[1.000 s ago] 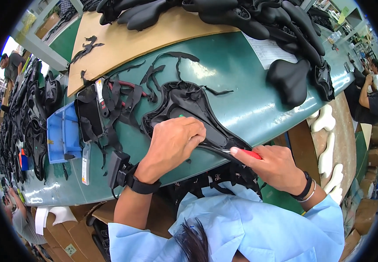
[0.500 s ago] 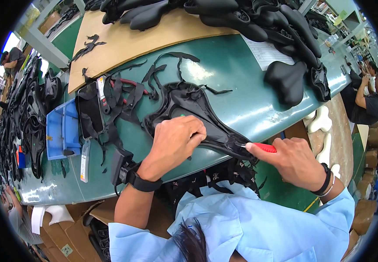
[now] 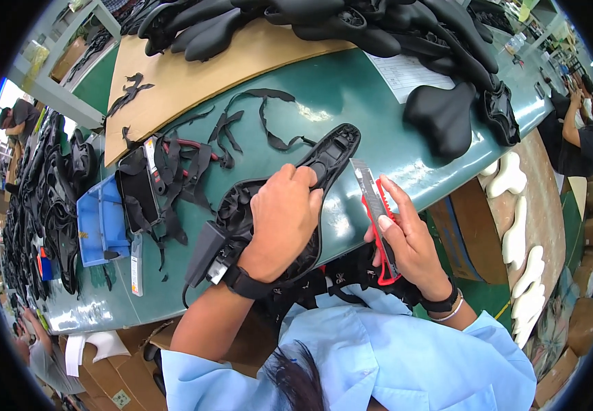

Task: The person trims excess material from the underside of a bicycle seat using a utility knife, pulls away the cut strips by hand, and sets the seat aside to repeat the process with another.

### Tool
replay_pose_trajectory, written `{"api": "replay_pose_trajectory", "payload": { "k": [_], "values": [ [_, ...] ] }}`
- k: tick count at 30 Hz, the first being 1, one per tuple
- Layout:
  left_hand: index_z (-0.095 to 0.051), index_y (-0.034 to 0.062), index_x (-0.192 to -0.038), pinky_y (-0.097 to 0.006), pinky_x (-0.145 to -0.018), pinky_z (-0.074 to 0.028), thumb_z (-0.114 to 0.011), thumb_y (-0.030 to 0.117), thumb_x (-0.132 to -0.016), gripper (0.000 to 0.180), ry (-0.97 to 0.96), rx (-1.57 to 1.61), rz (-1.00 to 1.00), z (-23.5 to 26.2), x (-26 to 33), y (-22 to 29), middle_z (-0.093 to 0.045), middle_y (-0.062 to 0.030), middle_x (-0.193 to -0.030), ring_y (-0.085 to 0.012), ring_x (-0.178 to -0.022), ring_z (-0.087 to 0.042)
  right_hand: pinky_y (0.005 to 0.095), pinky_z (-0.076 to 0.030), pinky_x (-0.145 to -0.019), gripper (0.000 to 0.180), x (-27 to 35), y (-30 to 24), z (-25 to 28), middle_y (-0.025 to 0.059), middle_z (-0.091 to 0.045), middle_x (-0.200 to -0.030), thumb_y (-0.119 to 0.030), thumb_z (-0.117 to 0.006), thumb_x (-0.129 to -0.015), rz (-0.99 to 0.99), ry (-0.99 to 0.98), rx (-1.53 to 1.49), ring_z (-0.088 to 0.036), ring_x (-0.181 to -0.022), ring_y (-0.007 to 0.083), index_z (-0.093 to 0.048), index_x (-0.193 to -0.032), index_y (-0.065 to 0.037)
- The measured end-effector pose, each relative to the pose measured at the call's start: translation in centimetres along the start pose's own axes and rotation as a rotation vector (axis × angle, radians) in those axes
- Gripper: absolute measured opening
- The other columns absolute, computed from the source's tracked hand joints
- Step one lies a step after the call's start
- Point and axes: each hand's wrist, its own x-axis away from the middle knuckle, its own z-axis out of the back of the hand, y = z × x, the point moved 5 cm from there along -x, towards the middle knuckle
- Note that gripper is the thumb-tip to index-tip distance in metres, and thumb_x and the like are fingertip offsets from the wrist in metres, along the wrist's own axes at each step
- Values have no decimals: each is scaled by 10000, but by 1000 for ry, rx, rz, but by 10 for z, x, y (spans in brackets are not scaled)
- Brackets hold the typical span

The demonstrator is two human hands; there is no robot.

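Left edge of the green bench (image 3: 351, 103): a row of black saddle parts (image 3: 50, 219) runs along the far left side, with a blue tray (image 3: 98, 219) just beside it. A black phone (image 3: 137, 195) lies right of the tray, touching a tangle of black trimmed strips (image 3: 187, 171); a red-handled tool (image 3: 187, 144) shows among the strips. A tan board (image 3: 194, 75) covers the far left corner, with a few scraps on it.

Centre, near edge: a black saddle shell (image 3: 324, 154) lies upside down, its narrow nose pointing toward the far right, its wide end at the near edge against the person's body. The left hand (image 3: 283, 222) lies flat on the shell's wide part, fingers spread and pressing down, thumb toward the nose; it wears a black wrist device. A small black adapter (image 3: 204, 250) with a cable sits just left of that wrist.

Right of the shell: the right hand (image 3: 406, 240) is closed around a red utility knife (image 3: 376, 219), forefinger along the handle, blade extended and pointing toward the far edge, apart from the shell's edge.

Far edge and right corner: finished black saddles (image 3: 440, 116) are heaped, one lying alone near a paper sheet (image 3: 406, 72). Beyond the right end stand white foam pieces (image 3: 515, 233) and another person (image 3: 584, 130).
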Motion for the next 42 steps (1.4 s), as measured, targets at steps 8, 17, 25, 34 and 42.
{"api": "replay_pose_trajectory", "payload": {
  "k": [8, 17, 25, 34, 42],
  "values": [
    [-617, -31, -766, -258, -526, -394, -686, 98, -779, 146, -114, 661, 357, -5, -1, -26, -558, -35, -626, -76, -559, -498, 398, -486, -563, 503, -16, -2, -22, 132, -611, -664, -145, -449, -959, 54, -144, 284, -614, -547, 314, -352, -1440, -34],
    [-620, 31, -834, -170, -635, -357, -693, 67, -851, 83, -121, 1100, 421, -4, 1, -31, -563, 69, -778, -6, -706, -474, 418, -483, -551, 564, 12, -26, -39, 166, -579, -610, -88, -496, -919, 205, -185, 790, -598, -531, 353, -347, -1461, -45],
    [-631, 38, -882, -209, -681, -396, -707, 108, -851, 107, 194, 1431, 352, 11, 5, -46, -617, -8, -851, -72, -734, -514, 467, -380, -444, 655, 39, -38, -39, 134, -593, -603, -92, -572, -834, 251, -302, 967, -559, -468, 335, -366, -1452, -36],
    [-547, 12, -850, -354, -771, -482, -654, 10, -782, 126, 60, 260, 107, 91, 72, -45, -623, -152, -1023, -271, -870, -624, 413, -385, -441, 601, -10, -43, -13, 80, -551, -618, -93, -574, -834, 574, -355, 1233, -558, -489, 292, -501, -1389, -311],
    [-558, 20, -804, -337, -616, -433, -661, 109, -813, 137, -154, -158, -68, 45, 49, -6, -597, -61, -763, -173, -695, -537, 361, -422, -482, 610, -26, -49, -15, 19, -522, -622, -108, -647, -791, 693, -424, 1286, -556, -509, 242, -539, -1350, -327]
  ]
}}
